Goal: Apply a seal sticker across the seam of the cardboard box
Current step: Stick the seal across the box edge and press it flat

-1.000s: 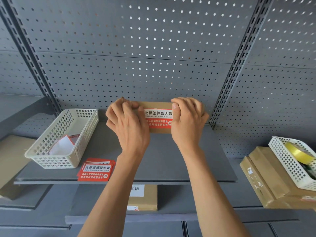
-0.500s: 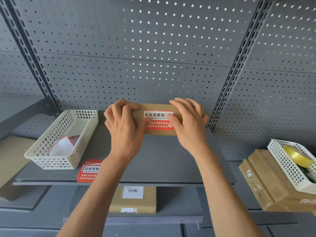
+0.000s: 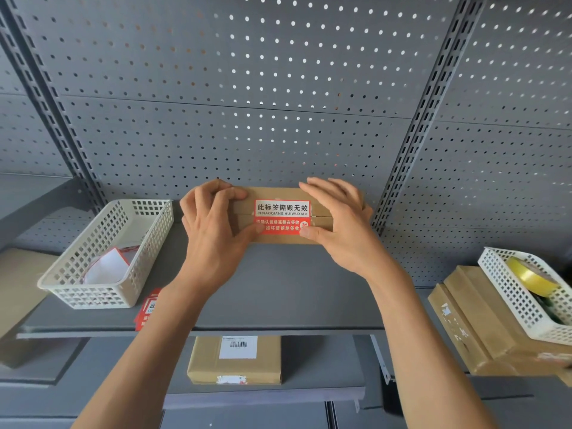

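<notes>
A small brown cardboard box (image 3: 278, 193) lies at the back of a grey shelf, against the pegboard wall. A red and white seal sticker (image 3: 282, 217) lies flat across its horizontal seam. My left hand (image 3: 213, 230) covers the box's left end, fingers curled over the top edge, thumb tip on the sticker's lower left corner. My right hand (image 3: 339, 224) rests on the right end with fingers spread, thumb tip pressing the sticker's lower right corner. Both ends of the box are hidden under my hands.
A white plastic basket (image 3: 105, 255) with sticker backing paper stands at the left of the shelf (image 3: 294, 292), with a stack of red seal stickers (image 3: 148, 309) in front of it. Below lies a labelled box (image 3: 235, 360). At right, cardboard boxes (image 3: 470, 320) carry a basket (image 3: 523, 301) with yellow tape.
My hands have slid apart from the middle of the box toward its ends, uncovering the whole sticker. The thumbs now rest on its lower corners.
</notes>
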### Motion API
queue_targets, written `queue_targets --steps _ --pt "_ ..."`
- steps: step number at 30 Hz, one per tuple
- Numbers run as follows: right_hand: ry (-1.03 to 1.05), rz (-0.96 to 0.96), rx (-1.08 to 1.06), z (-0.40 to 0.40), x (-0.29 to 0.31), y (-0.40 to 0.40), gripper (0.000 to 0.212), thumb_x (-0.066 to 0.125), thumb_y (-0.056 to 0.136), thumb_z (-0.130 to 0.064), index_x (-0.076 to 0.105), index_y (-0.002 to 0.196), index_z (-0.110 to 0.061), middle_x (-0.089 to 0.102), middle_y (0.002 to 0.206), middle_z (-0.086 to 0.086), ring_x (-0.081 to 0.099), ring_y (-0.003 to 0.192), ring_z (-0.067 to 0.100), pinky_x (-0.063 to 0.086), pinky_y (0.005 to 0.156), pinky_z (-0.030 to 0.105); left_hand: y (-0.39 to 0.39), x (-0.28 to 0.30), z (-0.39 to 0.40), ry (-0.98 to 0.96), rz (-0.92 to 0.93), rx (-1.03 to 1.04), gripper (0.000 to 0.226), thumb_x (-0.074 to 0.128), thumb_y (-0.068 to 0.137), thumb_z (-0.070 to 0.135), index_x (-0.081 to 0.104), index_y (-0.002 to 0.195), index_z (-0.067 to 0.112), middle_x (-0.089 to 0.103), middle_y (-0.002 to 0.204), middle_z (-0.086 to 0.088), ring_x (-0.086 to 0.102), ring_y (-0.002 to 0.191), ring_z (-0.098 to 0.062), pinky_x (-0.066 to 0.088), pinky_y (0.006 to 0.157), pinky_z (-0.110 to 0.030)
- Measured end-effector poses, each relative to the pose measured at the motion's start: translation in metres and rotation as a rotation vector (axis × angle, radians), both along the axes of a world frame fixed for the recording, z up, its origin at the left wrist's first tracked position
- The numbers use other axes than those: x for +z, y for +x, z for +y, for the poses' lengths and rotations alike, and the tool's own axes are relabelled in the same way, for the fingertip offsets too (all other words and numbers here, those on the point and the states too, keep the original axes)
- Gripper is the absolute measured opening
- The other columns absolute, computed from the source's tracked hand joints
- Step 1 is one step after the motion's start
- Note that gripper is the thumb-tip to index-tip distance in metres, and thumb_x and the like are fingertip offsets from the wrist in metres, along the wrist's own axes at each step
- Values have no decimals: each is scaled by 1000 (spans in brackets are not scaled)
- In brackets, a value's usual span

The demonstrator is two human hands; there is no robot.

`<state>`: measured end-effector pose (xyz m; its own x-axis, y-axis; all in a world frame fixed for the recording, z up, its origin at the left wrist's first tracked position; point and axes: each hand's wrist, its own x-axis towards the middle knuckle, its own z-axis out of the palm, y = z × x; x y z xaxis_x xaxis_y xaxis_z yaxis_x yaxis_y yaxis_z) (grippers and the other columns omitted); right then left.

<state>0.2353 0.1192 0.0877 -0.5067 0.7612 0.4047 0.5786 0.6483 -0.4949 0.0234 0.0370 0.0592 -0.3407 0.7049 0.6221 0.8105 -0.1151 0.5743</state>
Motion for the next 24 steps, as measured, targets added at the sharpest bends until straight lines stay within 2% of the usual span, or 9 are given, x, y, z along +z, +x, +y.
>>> queue_targets --steps 8,11,14,16,24 --pt "-19 -50 29 -1 4 5 82 79 81 -29 36 148 -44 26 155 -30 9 146 1 8 119 47 -6 1 -4 -20 10 -56 63 88 70 35 59 123 22 38 133 4 24 128 -20 34 110 -52" --pt "-18 -6 5 -2 4 1 78 75 77 -52 39 145 -46 29 153 -31 12 144 -1 10 118 48 -1 5 -4 -33 0 -33 75 81 60 59 58 123 24 38 131 7 24 128 -19 33 109 -45" --pt "89 -36 -103 -5 0 -9 83 61 70 -77 38 144 -45 33 151 -27 20 140 7 21 113 50 14 6 0 0 -20 62 87 79 53 73 57 120 21 38 130 4 25 129 -22 24 104 -34" --pt "147 -80 -133 -5 -4 -12 83 63 72 -77 36 144 -46 33 151 -26 22 139 10 23 110 50 19 3 2 13 -17 93 86 84 54 68 56 120 19 38 131 2 26 130 -23 20 104 -31" --pt "101 -73 -90 0 -2 -8 79 72 76 -62 37 144 -46 35 147 -28 21 137 9 19 109 48 11 3 3 11 -28 57 75 90 58 52 57 119 23 37 130 5 24 128 -19 22 103 -31"
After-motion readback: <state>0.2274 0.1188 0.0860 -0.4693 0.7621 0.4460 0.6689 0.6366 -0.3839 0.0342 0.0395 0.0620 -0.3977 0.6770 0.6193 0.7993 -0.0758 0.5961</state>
